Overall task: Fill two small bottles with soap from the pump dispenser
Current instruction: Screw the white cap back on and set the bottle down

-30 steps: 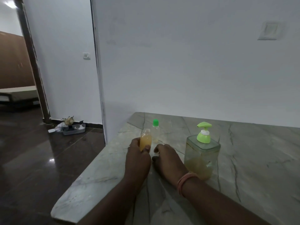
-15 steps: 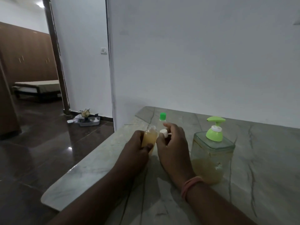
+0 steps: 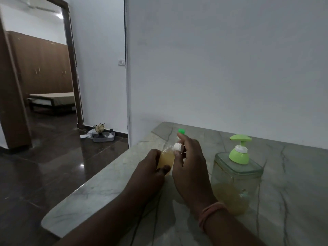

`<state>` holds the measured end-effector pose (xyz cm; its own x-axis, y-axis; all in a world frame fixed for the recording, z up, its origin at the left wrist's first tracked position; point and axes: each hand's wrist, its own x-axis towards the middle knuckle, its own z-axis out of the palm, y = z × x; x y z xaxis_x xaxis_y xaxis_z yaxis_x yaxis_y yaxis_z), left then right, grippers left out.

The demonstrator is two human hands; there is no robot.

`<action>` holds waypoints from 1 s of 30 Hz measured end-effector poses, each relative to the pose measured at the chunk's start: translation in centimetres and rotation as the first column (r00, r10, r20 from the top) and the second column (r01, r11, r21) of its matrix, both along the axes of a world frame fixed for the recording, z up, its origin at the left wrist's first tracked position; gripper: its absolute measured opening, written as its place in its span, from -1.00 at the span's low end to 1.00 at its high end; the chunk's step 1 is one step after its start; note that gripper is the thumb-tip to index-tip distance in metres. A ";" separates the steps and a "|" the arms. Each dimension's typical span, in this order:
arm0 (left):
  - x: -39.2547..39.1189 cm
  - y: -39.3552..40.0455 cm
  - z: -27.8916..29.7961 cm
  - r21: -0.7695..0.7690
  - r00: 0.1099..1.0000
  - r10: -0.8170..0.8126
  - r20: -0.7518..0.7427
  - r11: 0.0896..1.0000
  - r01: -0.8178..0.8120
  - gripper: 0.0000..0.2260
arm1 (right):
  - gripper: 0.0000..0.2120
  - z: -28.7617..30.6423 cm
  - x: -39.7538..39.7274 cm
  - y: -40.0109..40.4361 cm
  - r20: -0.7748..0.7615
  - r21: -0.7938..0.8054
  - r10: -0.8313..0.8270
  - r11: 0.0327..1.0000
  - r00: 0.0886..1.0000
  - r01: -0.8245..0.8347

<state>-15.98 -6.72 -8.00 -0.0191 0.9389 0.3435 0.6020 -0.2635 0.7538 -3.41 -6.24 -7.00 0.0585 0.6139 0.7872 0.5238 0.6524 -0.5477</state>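
Note:
My left hand [image 3: 150, 170] grips a small clear bottle [image 3: 166, 158] filled with yellowish soap, standing on the marble counter [image 3: 292, 183]. Its neck is uncovered. My right hand [image 3: 190, 167] pinches a white cap [image 3: 178, 147] just right of and level with the bottle's mouth. Behind my right hand stands a second small bottle, of which only the green cap [image 3: 181, 131] shows. The pump dispenser [image 3: 235, 180], a clear square jar with a green pump head and a low layer of yellow soap, stands to the right of my right hand.
The counter's left edge drops to a dark glossy floor. A white wall rises right behind the counter. On the floor by the wall lies a grey tray of small items [image 3: 102, 136]. A doorway at left opens onto a room with a bed [image 3: 51, 100].
My right hand lifted off the counter with the white cap and brought it up beside the bottle's mouth. The left hand kept hold of the bottle. The camera moved closer.

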 end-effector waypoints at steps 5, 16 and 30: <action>0.0 -0.5 0.1 0.004 1.000 -0.012 0.006 1.000 0.012 -0.75 | -0.69 0.0 0.2 0.1 0.000 -0.017 0.019 1.000 1.000 -0.019; 0.0 -0.3 0.0 0.008 0.996 -0.091 -0.006 0.996 0.091 -0.71 | -0.80 0.5 0.4 -0.1 0.047 -0.096 0.019 0.995 0.999 -0.015; 0.4 -0.7 -0.2 0.061 0.988 -0.149 0.046 0.987 0.146 -0.72 | -0.76 -0.2 0.3 -0.2 -0.018 -0.215 -0.038 0.976 0.999 0.033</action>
<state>-15.63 -7.42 -8.18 0.0990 0.9116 0.3990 0.5149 -0.3900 0.7634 -3.16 -6.49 -7.16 0.0985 0.7658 0.6354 0.5310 0.4996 -0.6844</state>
